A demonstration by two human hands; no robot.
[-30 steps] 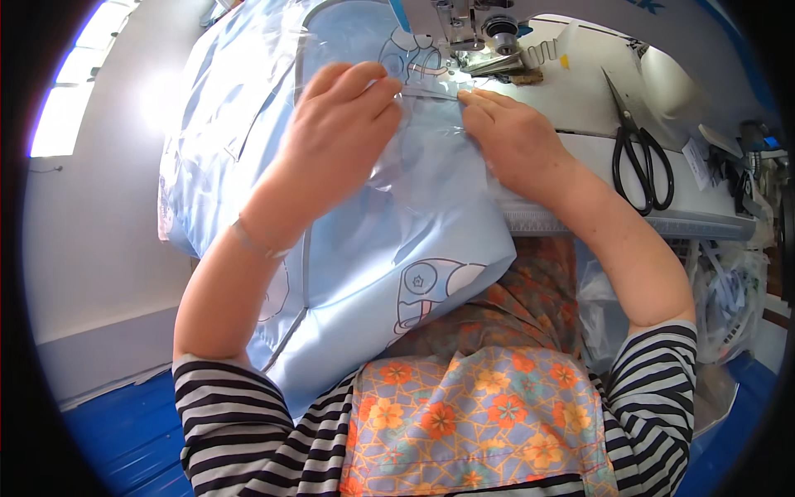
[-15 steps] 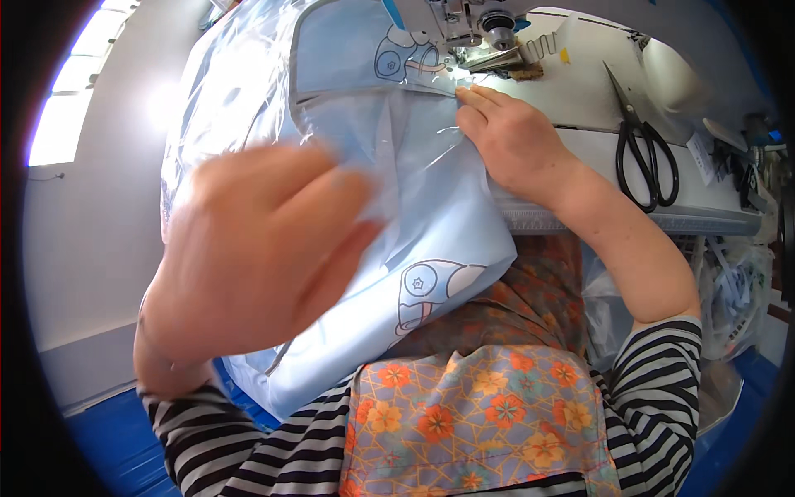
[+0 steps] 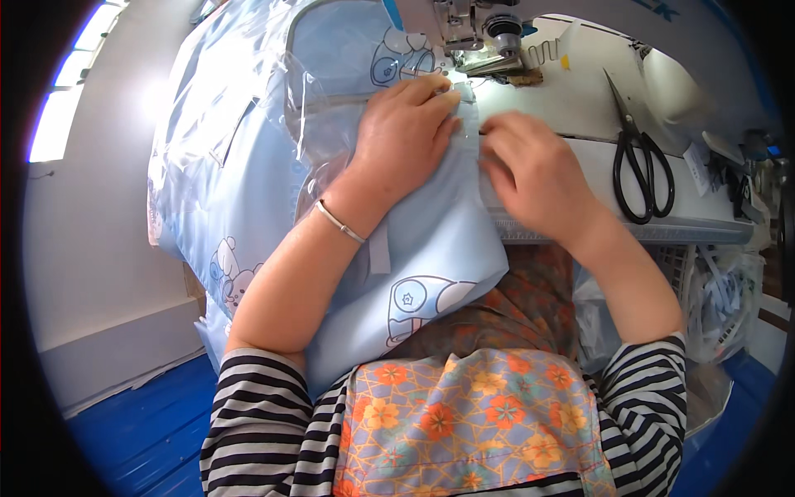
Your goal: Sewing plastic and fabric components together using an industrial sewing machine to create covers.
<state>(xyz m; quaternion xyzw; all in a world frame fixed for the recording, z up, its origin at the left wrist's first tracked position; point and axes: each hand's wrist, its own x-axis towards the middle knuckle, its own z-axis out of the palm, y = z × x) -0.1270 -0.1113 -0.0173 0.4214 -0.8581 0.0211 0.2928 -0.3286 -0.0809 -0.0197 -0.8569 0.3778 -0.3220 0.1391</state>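
Observation:
Light blue fabric (image 3: 447, 219) with printed cartoon figures and a clear plastic layer is spread under the head of a sewing machine (image 3: 472, 25). My left hand (image 3: 406, 137) lies over the fabric, its fingers stretched toward the presser foot area and pressing the edge down. A clear strip runs along that edge beside the fingertips. My right hand (image 3: 538, 174) is just right of the fabric edge, slightly blurred, with bent fingers apart from the thumb and nothing visible between them. The needle itself is hard to make out.
Black-handled scissors (image 3: 638, 170) lie on the white machine table (image 3: 580, 108) to the right. A ruler strip (image 3: 613, 231) runs along the table's front edge. Clear plastic bags (image 3: 720, 298) hang at the right. A wall (image 3: 103, 240) stands at the left.
My left hand has come from above the fabric, nearer me, to lie by the machine head. My right hand has left the edge and drawn back toward me. The fabric has shifted slightly.

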